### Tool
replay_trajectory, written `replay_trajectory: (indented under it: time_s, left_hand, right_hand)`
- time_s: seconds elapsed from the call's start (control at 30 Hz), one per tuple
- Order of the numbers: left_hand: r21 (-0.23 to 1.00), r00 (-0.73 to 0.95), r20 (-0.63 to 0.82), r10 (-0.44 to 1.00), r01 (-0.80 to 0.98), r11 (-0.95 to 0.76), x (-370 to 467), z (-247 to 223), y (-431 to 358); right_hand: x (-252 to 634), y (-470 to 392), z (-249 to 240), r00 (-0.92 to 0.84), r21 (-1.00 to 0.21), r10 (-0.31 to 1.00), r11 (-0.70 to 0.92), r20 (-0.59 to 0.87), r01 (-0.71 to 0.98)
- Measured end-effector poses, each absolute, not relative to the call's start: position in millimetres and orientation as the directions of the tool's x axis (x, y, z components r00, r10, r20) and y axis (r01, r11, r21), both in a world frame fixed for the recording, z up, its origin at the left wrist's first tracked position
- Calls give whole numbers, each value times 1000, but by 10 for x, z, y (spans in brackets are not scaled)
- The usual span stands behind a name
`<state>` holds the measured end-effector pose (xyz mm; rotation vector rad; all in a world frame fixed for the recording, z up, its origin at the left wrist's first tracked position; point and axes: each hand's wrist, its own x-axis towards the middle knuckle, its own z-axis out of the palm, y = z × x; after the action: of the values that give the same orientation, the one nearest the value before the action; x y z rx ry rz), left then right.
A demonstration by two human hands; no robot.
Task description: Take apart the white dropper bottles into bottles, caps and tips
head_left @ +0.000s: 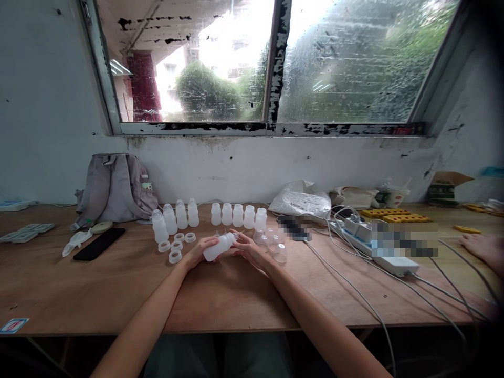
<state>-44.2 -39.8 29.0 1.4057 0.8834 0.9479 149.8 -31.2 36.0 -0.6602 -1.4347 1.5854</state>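
A frosted white bottle (216, 249) lies tilted between my hands, its neck end toward the right. My left hand (200, 251) is wrapped round its body. My right hand (250, 249) has its fingers at the neck, on a clear nipple and ring (232, 239). Behind stands a row of open frosted bottles (227, 214). To the left are several bottles with clear caps (170, 219), and in front of them several white rings (175, 256). Clear domed caps (279, 254) stand just right of my right hand.
A black phone (100, 244) and a grey backpack (114, 189) are on the left. At the right, a power strip (394, 262) trails cables across the wooden table (220, 315). A plastic bag (301, 199) lies by the wall. Another person's hand (482, 248) rests at the far right.
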Motion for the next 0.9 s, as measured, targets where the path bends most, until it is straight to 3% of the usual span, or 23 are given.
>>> replay_trajectory:
  time_s: [0.17,0.37,0.47,0.63,0.77,0.83,0.9]
  left_hand:
    - [947,312,247,917,122,-297,-373,325,-447]
    - [862,218,355,909,300,-408,-303,269,-477]
    - [721,126,534,836,449,-528,-252,208,-534]
    - [461,219,690,690,602,-652,-204,175,-595]
    - [411,199,722,662,647,-643,-225,221,-591]
    - [427,121,750,651,663,-615,-247,243,-579]
    - [445,35,770,637,686,-576,-274,251,-560]
  right_hand:
    - [1468,-346,355,-469,-957,857,88,214,-277]
    - [1497,-307,326,-392,-961,887,171,246,-217]
    - [1539,-306,346,-331,-957,898,269,291,-111]
    - [1573,-324,391,-308,-929,888,369,343,28]
    - [1558,-284,355,-293,-820,842,522,453,233]
    - [1567,-257,329,-186,-721,820,566,541,399]
    - [1605,-237,315,-33,-637,804,495,594,590]
